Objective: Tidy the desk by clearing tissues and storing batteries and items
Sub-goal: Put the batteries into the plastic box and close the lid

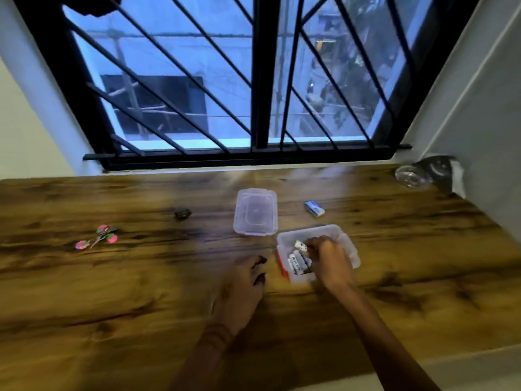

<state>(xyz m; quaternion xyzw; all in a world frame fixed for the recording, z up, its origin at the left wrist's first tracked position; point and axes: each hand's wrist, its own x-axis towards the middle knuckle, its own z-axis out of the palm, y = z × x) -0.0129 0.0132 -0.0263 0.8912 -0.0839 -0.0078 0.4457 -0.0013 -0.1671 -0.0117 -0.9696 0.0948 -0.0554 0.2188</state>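
Right now, at centre right of the frame, right hand (328, 261) dipped into the clear plastic box (348, 244), fingertips pinched round a small battery (300, 245) above the white batteries (298, 263) already lying inside; left hand (244, 289) flat on the wooden desk (112, 292) just left of the box, fingers loosely spread, gripping nothing. Possibly a fumble here: box light and unbraced by the left hand, so likely to skid or tip under a push on its wall. Lid (255, 211) off, just above the box, so batteries free to spill. Blue-and-white battery (313, 208) loose further up. Scissors (97, 237) and a small dark object (182, 213) at mid left, easy to forget. No tissues visible
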